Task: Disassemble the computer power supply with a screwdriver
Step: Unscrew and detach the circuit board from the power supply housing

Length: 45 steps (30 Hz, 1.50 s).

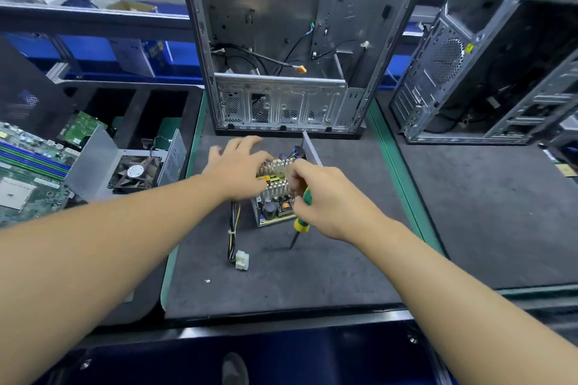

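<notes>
Looking down from the head camera, the power supply [275, 197] sits without its shell on the grey mat of the counter [281, 284], near the middle and just in front of an open tower case [344, 40]. Its board lies bare, with finned heatsinks [276, 167] standing up from it. A thin metal panel [310, 147] stands on edge at its far right corner. A cable bundle [233, 228] of black and yellow wires trails from its left side toward the viewer and ends in a white connector [242, 260] lying on the mat.

The left hand [237, 170] is spread over the left side of the supply, fingers extended and loose, grasping nothing. The right hand [325, 197] is curled round the screwdriver [301, 223], whose green-and-yellow handle and dark shaft slant down toward the mat. Its fingertips are at the heatsinks.

The tower case stands upright with its side open and holds loose black cables [266, 58], one ending in an orange plug [301, 70]. A second case [500, 72] stands to the right, its inside too dark to read. At the left, a grey metal housing [93, 162] holds a black fan [135, 172], beside a motherboard [28, 172]. Blue bins [87, 50] sit behind, one holding a grey box [133, 56].
</notes>
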Each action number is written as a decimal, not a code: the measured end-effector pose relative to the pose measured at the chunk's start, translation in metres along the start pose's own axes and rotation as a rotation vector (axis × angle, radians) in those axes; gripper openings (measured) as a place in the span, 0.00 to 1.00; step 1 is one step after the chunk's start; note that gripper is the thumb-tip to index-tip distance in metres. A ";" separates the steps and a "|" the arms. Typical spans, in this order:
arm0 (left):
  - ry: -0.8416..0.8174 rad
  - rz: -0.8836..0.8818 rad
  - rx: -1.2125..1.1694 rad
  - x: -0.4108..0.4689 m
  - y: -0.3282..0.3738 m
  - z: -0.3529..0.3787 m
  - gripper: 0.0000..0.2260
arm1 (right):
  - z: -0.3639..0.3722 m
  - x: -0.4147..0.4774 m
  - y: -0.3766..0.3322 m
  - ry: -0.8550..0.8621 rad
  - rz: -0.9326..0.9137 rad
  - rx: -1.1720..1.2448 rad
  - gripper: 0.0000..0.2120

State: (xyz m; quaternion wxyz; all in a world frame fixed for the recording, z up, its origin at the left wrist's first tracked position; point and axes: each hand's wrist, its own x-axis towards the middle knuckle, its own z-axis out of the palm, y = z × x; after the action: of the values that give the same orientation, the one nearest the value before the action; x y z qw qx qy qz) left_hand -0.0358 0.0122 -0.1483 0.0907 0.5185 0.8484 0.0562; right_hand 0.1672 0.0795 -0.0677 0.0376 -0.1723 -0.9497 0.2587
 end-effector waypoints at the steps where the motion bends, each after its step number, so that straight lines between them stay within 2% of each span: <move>1: -0.013 -0.053 -0.051 -0.005 0.001 0.002 0.26 | 0.001 -0.001 0.000 0.015 -0.030 0.017 0.09; 5: 0.021 -0.218 -0.280 -0.015 0.013 0.009 0.30 | 0.019 0.000 0.002 -0.093 -0.140 -0.180 0.12; 9: 0.046 -0.245 -0.473 -0.020 0.009 0.015 0.27 | 0.067 0.000 0.015 -0.141 -0.010 -0.468 0.09; 11: 0.084 -0.240 -0.517 -0.023 0.006 0.020 0.28 | 0.090 0.000 0.022 -0.092 0.057 -0.468 0.10; 13: 0.117 -0.230 -0.545 -0.024 0.005 0.025 0.29 | 0.100 0.000 0.028 0.038 0.109 -0.424 0.11; 15: 0.136 -0.227 -0.572 -0.024 0.006 0.029 0.31 | 0.091 0.006 0.034 0.181 0.160 -0.344 0.10; 16: 0.135 -0.231 -0.587 -0.024 0.006 0.029 0.32 | 0.084 0.011 0.036 0.192 0.158 -0.322 0.11; 20: 0.131 -0.210 -0.590 -0.024 0.004 0.026 0.31 | 0.062 0.039 0.043 0.048 0.060 -0.503 0.11; 24: 0.096 -0.172 -0.606 -0.023 0.001 0.026 0.32 | 0.059 0.057 0.038 -0.006 0.089 -0.628 0.09; 31: 0.048 -0.106 -0.606 -0.020 -0.006 0.024 0.32 | 0.060 0.061 0.040 -0.001 0.082 -0.606 0.04; 36: 0.004 -0.050 -0.579 -0.019 -0.012 0.030 0.30 | 0.053 0.062 0.044 0.009 0.102 -0.476 0.10; 40: -0.050 -0.017 -0.629 -0.022 -0.016 0.030 0.30 | 0.051 0.063 0.044 -0.039 0.182 -0.339 0.02; 42: 0.015 -0.099 -0.593 -0.022 -0.014 0.023 0.28 | 0.048 0.063 0.045 -0.074 0.207 -0.274 0.05; 44: 0.264 -0.193 -0.467 -0.035 -0.009 0.011 0.23 | 0.045 0.064 0.044 -0.093 0.195 -0.248 0.05; 45: 0.415 -0.181 -0.407 -0.046 -0.006 0.006 0.18 | 0.044 0.063 0.044 -0.099 0.190 -0.242 0.04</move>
State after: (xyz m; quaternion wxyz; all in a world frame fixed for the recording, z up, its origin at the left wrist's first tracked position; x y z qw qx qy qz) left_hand -0.0189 -0.0314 -0.1512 0.0220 0.3891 0.8629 0.3217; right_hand 0.1142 0.1157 -0.1291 -0.0550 -0.2518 -0.9541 0.1527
